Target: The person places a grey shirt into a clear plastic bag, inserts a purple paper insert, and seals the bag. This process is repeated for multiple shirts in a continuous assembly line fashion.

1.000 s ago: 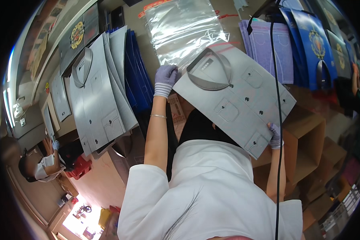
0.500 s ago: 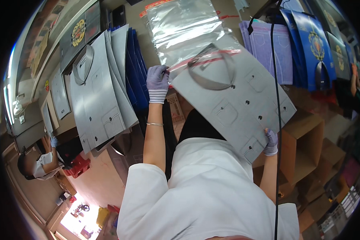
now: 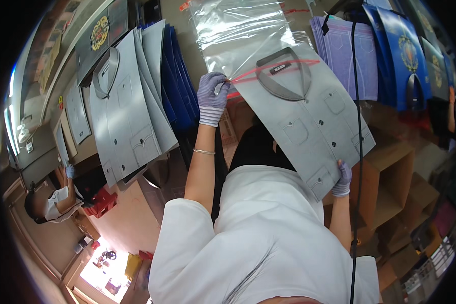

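Observation:
A grey shirt-shaped bag [image 3: 309,126], printed with pockets and buttons and topped by a collar-like handle [image 3: 283,96], slants across in front of me. Its collar end lies at the mouth of a clear plastic bag [image 3: 243,35], whose red strips [image 3: 301,63] cross over the collar. My left hand [image 3: 212,99], in a striped lilac glove, is closed in a pinch on the left edge of that mouth. Gloved as well, my right hand [image 3: 342,180] grips the lower right edge of the shirt-shaped bag; part of its fingers is hidden underneath.
More grey shirt-shaped bags [image 3: 124,116] and dark blue ones [image 3: 180,81] stand to the left. Lilac bags [image 3: 347,58] and blue bags [image 3: 403,55] are at right. A black cable [image 3: 358,137] hangs before my right hand. Open cartons [image 3: 390,177] stand below. Another person [image 3: 58,200] works far left.
My left hand has moved slightly right with the plastic bag's edge, and the red strips there now stand farther apart. More of the collar shows. My right hand keeps its grip.

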